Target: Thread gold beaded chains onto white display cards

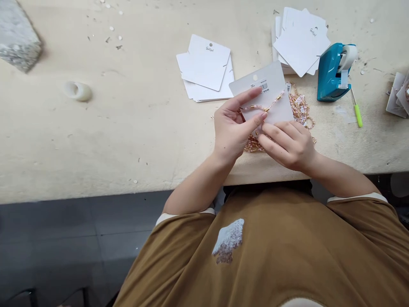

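Note:
My left hand [234, 123] grips a white jewelry card [277, 79] at its left side, thumb in front. The card has a punched hole and a barcode price label near its top edge. Across its face runs a beaded necklace [255, 107] in pink and gold, pinned near the middle under my left thumb. Fingers bent, my right hand [289, 143] closes at the card's lower edge; its fingertips hide what they pinch there. Beneath and beside the card lies a heap of pink and gold beaded necklaces [300, 111] with small tags.
White printed cards [204, 64] lie beyond my left hand; a taller card stack [302, 40] stands farther right. Near it are a blue tape dispenser [332, 74] and a green-handled pick [358, 115]. A tape roll [78, 91] and a stone block [19, 36] sit left. More cards [398, 96] lie far right.

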Demonstrator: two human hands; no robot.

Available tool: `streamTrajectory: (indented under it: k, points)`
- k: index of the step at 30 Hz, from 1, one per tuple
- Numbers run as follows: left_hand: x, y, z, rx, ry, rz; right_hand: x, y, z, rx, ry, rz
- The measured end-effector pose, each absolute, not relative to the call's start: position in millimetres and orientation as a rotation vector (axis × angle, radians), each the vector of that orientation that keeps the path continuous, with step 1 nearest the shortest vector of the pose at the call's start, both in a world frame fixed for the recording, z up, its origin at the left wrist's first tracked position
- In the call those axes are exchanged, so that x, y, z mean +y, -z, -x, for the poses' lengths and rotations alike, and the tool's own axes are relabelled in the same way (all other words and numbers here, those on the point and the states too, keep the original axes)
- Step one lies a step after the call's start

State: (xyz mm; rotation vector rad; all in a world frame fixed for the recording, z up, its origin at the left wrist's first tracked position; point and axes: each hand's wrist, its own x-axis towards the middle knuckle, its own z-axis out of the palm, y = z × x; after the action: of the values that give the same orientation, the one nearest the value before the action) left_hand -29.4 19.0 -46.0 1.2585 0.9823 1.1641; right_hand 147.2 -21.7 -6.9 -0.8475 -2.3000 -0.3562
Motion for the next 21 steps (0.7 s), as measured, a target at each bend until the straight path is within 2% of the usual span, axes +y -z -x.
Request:
streamTrajectory:
  k: [14,21]
  points:
    - [22,46,29,1.020,-1.187,-1.174,-18,3,-150,-2.327,0.397,0.911]
    - [26,43,34,1.057,-1.085,-1.140,-20,5,-159,-2.153,0.291,0.874]
